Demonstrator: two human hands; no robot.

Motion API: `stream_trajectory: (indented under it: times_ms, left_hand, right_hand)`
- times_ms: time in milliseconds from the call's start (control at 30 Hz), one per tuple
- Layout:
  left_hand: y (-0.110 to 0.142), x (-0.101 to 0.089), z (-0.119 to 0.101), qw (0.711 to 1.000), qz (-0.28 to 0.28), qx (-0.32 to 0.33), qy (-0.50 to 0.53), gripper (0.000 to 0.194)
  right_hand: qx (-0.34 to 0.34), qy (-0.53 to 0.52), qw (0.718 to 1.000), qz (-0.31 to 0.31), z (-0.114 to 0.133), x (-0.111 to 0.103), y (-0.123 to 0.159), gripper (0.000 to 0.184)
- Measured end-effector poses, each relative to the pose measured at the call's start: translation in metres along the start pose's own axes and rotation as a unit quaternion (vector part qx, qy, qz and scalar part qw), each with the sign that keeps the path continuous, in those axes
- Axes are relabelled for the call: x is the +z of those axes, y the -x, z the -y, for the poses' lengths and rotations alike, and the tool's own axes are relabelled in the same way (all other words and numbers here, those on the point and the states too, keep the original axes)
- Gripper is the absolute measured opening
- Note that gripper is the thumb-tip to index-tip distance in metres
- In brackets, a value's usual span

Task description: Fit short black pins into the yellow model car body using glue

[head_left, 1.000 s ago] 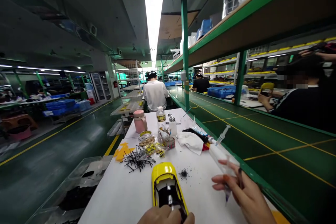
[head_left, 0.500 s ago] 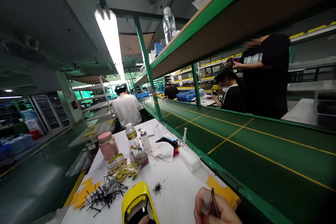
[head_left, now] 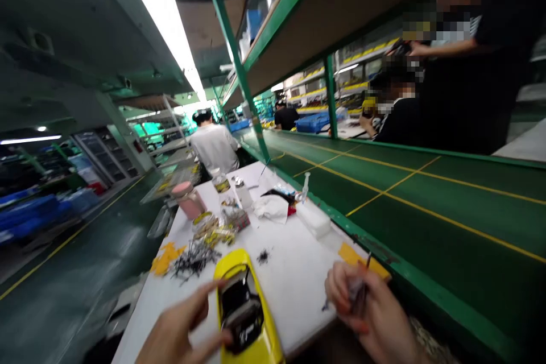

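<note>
A yellow model car [head_left: 273,338] with a dark cabin lies at the table's near edge. My left hand [head_left: 181,324] grips it from the left, forefinger at the side and thumb at the cabin. To its right, my right hand [head_left: 375,307] is closed around dark tweezers [head_left: 368,261], their tip pointing up. A clear, tube-like piece also sits within those fingers, too blurred to identify. Beyond the car is a small heap of tiny black parts [head_left: 263,256]. Black thin sticks [head_left: 194,261] lie in a tangle to the left.
Farther back on the white table [head_left: 294,290] stand a pink mug [head_left: 189,200], a clear bottle [head_left: 220,182], a white tissue [head_left: 271,208] and a syringe [head_left: 306,185]. A green conveyor [head_left: 405,205] runs along the right under a shelf. Several people sit or stand nearby.
The view has tilted down and shifted left. My left hand now shows much more, with fingers at the car. My right hand appears higher in view, still around the tweezers.
</note>
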State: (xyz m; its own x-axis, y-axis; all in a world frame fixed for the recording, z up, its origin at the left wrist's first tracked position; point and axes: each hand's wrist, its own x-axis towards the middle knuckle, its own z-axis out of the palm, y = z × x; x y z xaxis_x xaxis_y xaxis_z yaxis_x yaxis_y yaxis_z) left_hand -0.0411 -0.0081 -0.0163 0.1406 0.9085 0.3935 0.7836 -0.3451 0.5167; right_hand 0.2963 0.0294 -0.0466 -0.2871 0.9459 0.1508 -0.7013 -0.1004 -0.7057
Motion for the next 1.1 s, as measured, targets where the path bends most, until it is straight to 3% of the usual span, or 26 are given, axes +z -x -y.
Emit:
stream_trajectory:
  times_ms: [67,100,133,233,333,467,667,833,1100]
  left_hand:
    - [-0.018,-0.010,-0.006,0.988,-0.037,-0.067,0.133,0.035]
    - [-0.029,-0.012,-0.005,0.963,-0.100,-0.092,0.232,0.030]
    - [-0.042,-0.011,-0.001,0.949,-0.124,-0.115,0.265,0.031]
    - [-0.071,0.002,0.027,0.919,-0.150,-0.174,0.321,0.043]
    - [-0.082,0.021,0.058,0.890,-0.177,-0.189,0.374,0.057]
    - [-0.075,0.040,0.080,0.866,-0.217,-0.193,0.407,0.043]
    - [-0.064,0.044,0.082,0.853,-0.229,-0.197,0.426,0.033]
    - [-0.066,0.041,0.080,0.848,-0.223,-0.204,0.435,0.014]
    - [-0.065,0.039,0.076,0.860,-0.211,-0.189,0.424,0.019]
  right_hand:
    - [0.032,-0.053,0.998,-0.017,0.004,0.008,0.000,0.045]
    - [0.046,-0.070,0.996,-0.022,0.006,0.012,-0.001,0.040]
    - [0.055,-0.081,0.995,-0.025,0.008,0.018,-0.002,0.038]
    - [0.061,-0.084,0.994,-0.022,0.007,0.036,-0.004,0.044]
    - [0.064,-0.057,0.996,0.000,0.000,0.058,-0.004,0.047]
    - [0.067,-0.018,0.996,0.056,-0.020,0.081,-0.001,0.039]
    - [0.067,0.015,0.995,0.069,-0.054,0.098,-0.002,0.035]
    - [0.064,0.054,0.995,0.053,-0.065,0.105,-0.006,0.035]
    - [0.064,0.061,0.995,0.044,-0.073,0.105,-0.010,0.034]
